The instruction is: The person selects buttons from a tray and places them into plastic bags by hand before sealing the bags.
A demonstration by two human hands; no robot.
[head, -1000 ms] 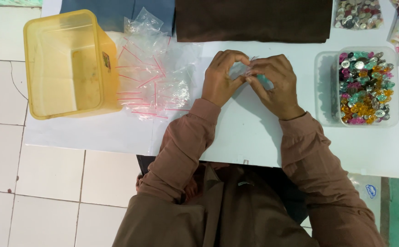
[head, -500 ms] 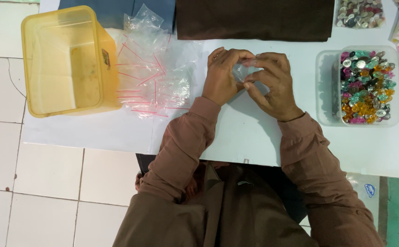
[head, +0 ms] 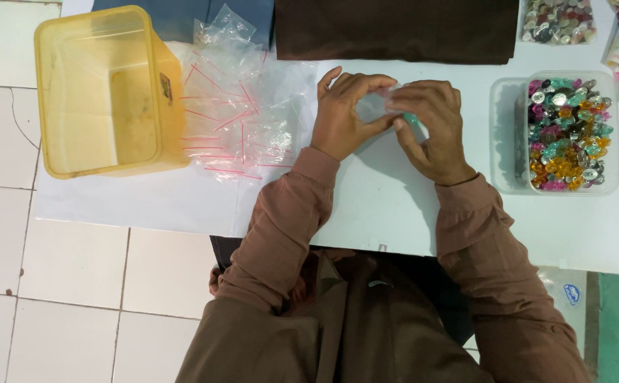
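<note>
Both hands meet over the white table (head: 387, 213). My left hand (head: 345, 117) and my right hand (head: 430, 131) pinch the same small clear plastic bag (head: 375, 106) between their fingertips. A bit of teal shows at the bag's right edge, under my right fingers. Just left of my left hand lies a loose heap of clear zip bags with pink strips (head: 242, 117). To the right of my right hand stands a clear tub of coloured gems (head: 568, 135).
An empty yellow plastic box (head: 107, 92) sits at the table's left end, over the tiled floor. Dark brown cloth (head: 394, 28) and blue cloth (head: 181, 18) lie along the far edge. A second container of beads (head: 557, 20) stands at the back right.
The hands have shifted slightly on the small bag, the fingers of both working along its top edge; the teal piece is now mostly covered by my right fingers.
</note>
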